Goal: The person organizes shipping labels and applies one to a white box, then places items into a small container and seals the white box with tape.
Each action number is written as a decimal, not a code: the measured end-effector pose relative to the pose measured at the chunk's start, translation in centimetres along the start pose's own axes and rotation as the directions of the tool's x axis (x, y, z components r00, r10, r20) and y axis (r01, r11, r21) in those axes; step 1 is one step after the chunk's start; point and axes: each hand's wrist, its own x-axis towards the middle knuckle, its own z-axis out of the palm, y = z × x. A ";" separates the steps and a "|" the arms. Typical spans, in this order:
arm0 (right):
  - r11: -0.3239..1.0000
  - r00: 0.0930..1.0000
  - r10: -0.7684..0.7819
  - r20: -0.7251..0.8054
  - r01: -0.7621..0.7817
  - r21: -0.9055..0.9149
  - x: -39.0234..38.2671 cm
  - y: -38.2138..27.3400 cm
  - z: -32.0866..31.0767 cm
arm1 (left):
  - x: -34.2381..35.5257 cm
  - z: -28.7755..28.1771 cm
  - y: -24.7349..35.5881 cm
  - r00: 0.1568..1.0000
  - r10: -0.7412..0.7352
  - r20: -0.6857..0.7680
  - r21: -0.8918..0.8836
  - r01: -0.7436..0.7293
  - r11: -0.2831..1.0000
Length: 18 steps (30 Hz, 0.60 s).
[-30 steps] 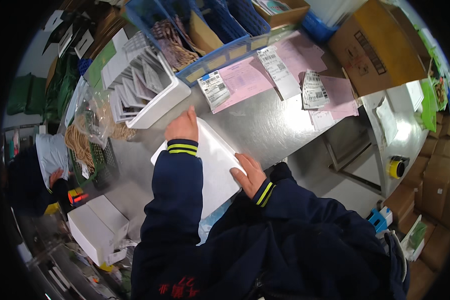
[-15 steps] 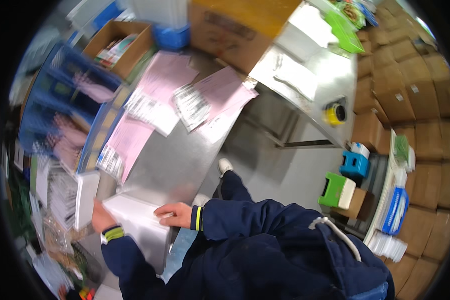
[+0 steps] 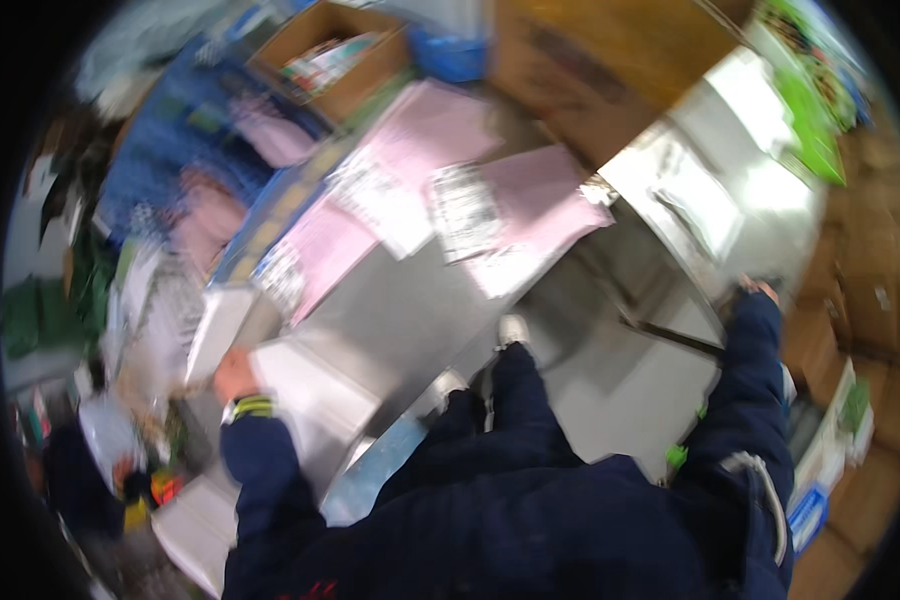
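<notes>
On the metal table, a white box (image 3: 315, 388) lies by its near corner. My left hand (image 3: 235, 376) holds the box at its left edge, its fingers blurred. My right arm is stretched far out to the right. At its end, my right hand (image 3: 763, 290) is closed at the edge of the second metal table, around something dark that is mostly hidden. Pink sheets (image 3: 425, 125) with white labels (image 3: 467, 212) lie beyond the box.
Blue crates (image 3: 185, 150) with pink packets stand at the left. An open cardboard box (image 3: 315, 75) and a large carton (image 3: 580, 75) are at the back. A green tray (image 3: 808, 125) sits on the right table (image 3: 770, 225). Stacked cartons (image 3: 875, 290) line the right.
My right hand has left the white box and reached across to the right table, where a yellow-and-black tape roll stood. My left hand stays at the box. The view has swung left.
</notes>
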 end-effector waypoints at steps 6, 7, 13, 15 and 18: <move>0.905 0.972 -0.141 -0.190 0.204 0.373 -2.6 7.6 -1.4 | -3.0 0.3 7.1 0.986 0.055 -0.159 -0.015 -0.058 0.998; 0.675 0.924 -0.334 -0.185 0.372 0.638 -4.9 7.4 -1.2 | -2.9 0.6 7.0 0.980 0.070 -0.184 -0.065 -0.083 0.994; 0.115 0.365 -0.850 0.380 -0.574 0.810 -26.8 -23.9 -0.2 | -2.9 1.5 7.7 0.958 0.199 -0.208 -0.097 -0.222 0.970; 0.205 0.203 -0.849 0.488 -0.724 0.658 -31.6 -31.1 4.5 | -3.0 1.5 6.6 0.942 0.227 -0.247 -0.051 -0.247 0.968; 0.290 0.189 -0.697 0.692 -0.808 0.513 -38.0 -40.5 6.0 | -3.4 1.1 7.2 0.960 0.177 -0.218 -0.093 -0.201 0.975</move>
